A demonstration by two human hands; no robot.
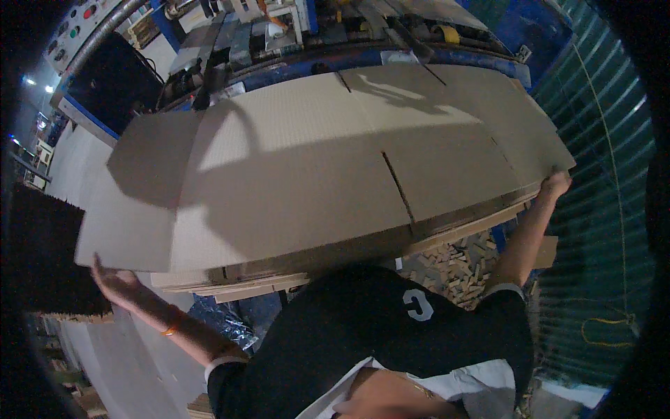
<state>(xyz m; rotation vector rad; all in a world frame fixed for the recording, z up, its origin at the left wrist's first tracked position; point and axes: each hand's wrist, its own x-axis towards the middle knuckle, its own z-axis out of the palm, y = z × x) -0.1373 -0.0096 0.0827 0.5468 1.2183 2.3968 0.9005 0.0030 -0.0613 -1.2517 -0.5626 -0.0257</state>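
A wide flat cardboard sheet (293, 174), slotted and creased like a box blank, spans the view in front of me. My left hand (116, 283) grips its near left corner, thumb by the edge and the other fingers partly hidden. At the right end, my right hand (556, 183) is closed on the near corner. More cardboard sheets (265, 286) show in a stack under the near edge. The far edge reaches the machine (377, 59), whose rollers and belts lie just beyond it.
A control panel (73, 31) with buttons is at the upper left. Green corrugated metal sheeting (593, 209) rises close on the right, with a yellow cord (607, 332) on it. Cardboard scraps (457, 269) lie below the stack. A dark stack (52, 251) stands at the left.
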